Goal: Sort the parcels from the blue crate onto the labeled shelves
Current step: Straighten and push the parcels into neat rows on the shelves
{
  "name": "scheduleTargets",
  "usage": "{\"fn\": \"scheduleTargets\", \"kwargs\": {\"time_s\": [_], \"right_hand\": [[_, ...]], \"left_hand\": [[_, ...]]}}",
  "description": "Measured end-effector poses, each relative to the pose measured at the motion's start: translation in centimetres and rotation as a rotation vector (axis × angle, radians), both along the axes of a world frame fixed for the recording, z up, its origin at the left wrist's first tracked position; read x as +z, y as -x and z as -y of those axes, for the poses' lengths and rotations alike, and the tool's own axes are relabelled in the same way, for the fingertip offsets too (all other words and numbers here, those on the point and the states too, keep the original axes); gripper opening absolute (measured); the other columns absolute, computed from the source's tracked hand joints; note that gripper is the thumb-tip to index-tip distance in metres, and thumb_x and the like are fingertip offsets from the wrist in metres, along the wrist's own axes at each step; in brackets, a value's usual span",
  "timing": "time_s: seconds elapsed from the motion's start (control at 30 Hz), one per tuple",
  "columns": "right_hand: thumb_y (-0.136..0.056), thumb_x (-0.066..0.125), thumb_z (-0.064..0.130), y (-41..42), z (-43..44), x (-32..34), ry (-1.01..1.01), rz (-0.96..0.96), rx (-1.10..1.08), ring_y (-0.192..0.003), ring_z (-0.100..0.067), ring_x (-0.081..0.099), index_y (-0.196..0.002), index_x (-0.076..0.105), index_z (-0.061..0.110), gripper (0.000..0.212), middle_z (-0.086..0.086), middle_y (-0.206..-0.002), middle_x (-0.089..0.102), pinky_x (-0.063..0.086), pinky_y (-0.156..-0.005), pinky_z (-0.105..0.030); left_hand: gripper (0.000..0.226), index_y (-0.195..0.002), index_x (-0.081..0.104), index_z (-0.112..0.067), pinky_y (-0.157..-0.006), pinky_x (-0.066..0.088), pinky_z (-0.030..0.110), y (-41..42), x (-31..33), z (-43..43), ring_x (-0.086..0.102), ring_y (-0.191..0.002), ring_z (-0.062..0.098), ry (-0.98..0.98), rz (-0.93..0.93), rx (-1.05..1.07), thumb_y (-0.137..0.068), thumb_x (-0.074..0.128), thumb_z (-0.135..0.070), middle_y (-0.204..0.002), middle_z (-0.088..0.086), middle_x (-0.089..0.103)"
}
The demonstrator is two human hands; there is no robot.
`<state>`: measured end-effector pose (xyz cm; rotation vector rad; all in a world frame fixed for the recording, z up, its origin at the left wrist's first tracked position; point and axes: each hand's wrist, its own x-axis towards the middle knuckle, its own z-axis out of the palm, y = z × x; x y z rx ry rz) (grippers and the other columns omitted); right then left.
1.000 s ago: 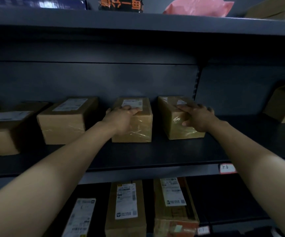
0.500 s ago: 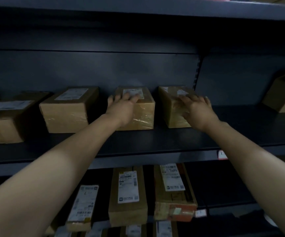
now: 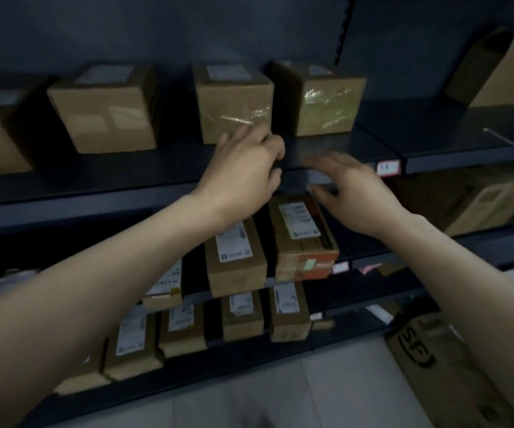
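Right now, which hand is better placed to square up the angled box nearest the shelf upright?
Right, probably. The right hand hovers open just below the angled box, with bare shelf beside it. The left hand sits in front of the middle box.

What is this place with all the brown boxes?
Probably a parcel storeroom or sorting depot. Dark metal shelves hold rows of cardboard parcels with printed shipping labels, and a small tag marks the shelf edge.
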<state>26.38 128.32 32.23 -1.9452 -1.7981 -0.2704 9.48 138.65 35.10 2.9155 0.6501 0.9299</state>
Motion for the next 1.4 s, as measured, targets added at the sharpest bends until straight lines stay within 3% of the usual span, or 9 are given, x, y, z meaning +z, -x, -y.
{"fn": "scheduleTargets", "kwargs": {"time_s": [0.1,0.2,0.3,0.43,0.57,0.93,1.2,1.4], "right_hand": [[-0.093,0.058,0.021,1.0,1.5,-2.7,0.154,0.052,-0.021,-0.111,-0.031,0.055,-0.131,0.056,0.016,0.038,-0.012,-0.122,0.062,0.049,-0.088,-0.042],[-0.093,0.055,0.022,1.6,1.9,-5.8,0.331,0.037,-0.072,-0.121,-0.032,0.047,-0.137,0.051,0.017,0.044,-0.012,-0.132,0.055,0.044,-0.095,-0.044],[-0.093,0.055,0.021,1.4,1.7,-9.1,0.386,0.035,-0.128,-0.125,-0.033,0.043,-0.137,0.051,0.016,0.044,-0.013,-0.137,0.052,0.040,-0.098,-0.044],[-0.092,0.059,0.031,0.2,0.8,-13.3,0.526,0.056,-0.215,-0.139,-0.031,0.022,-0.148,0.032,0.022,0.062,-0.008,-0.153,0.030,0.024,-0.110,-0.048],[-0.091,0.060,0.037,-1.5,-0.5,-16.2,0.646,0.084,-0.245,-0.141,-0.038,0.006,-0.151,0.018,0.033,0.074,-0.007,-0.158,0.009,0.015,-0.113,-0.056],[-0.091,0.056,0.040,-6.5,-5.7,-19.4,0.740,0.145,-0.138,-0.140,-0.039,0.006,-0.148,0.001,0.049,0.079,-0.003,-0.159,0.000,0.014,-0.112,-0.058],[-0.091,0.057,0.034,-9.9,-10.3,-19.9,0.725,0.171,-0.121,-0.143,-0.036,0.001,-0.147,-0.001,0.051,0.082,0.000,-0.160,-0.002,0.010,-0.112,-0.061],[-0.090,0.059,0.023,-11.3,-12.7,-20.2,0.686,0.204,-0.139,-0.144,-0.035,0.000,-0.147,-0.003,0.051,0.089,0.002,-0.160,-0.004,0.011,-0.112,-0.062]], "left_hand": [[0.019,-0.108,0.059,-0.012,-0.090,0.033,0.040,0.6,-3.3,1.0,0.046,-0.110,0.027,0.065,-0.091,-0.052,-0.091,0.055,-0.020,-0.114,0.008,0.053],[0.029,-0.118,0.057,-0.013,-0.094,0.036,0.040,0.8,-7.5,0.8,0.046,-0.113,0.027,0.157,-0.254,-0.022,-0.091,0.055,-0.023,-0.121,0.009,0.052],[0.041,-0.129,0.051,-0.013,-0.096,0.037,0.039,1.2,-11.6,-0.2,0.046,-0.116,0.029,0.266,-0.439,0.047,-0.090,0.058,-0.026,-0.128,0.011,0.048],[0.055,-0.143,0.037,-0.017,-0.101,0.033,0.045,1.8,-16.6,-1.7,0.035,-0.130,0.036,0.327,-0.620,0.143,-0.091,0.054,-0.024,-0.145,0.016,0.034],[0.066,-0.150,0.018,-0.031,-0.105,0.028,0.047,1.7,-20.3,-2.4,0.026,-0.134,0.037,0.325,-0.703,0.210,-0.093,0.051,-0.027,-0.152,0.016,0.020],[0.071,-0.148,0.023,-0.040,-0.107,0.029,0.046,-1.2,-23.6,-6.0,0.028,-0.134,0.035,0.337,-0.653,0.340,-0.090,0.045,-0.004,-0.152,0.011,0.025],[0.064,-0.148,0.025,-0.035,-0.116,0.018,0.037,-2.4,-24.6,-9.7,0.015,-0.143,0.034,0.448,-0.551,0.339,-0.095,0.045,-0.008,-0.158,0.010,0.016],[0.060,-0.149,0.025,-0.032,-0.116,0.015,0.037,-3.6,-25.3,-11.5,0.015,-0.143,0.034,0.394,-0.520,0.364,-0.097,0.045,-0.010,-0.158,0.011,0.018]]}}
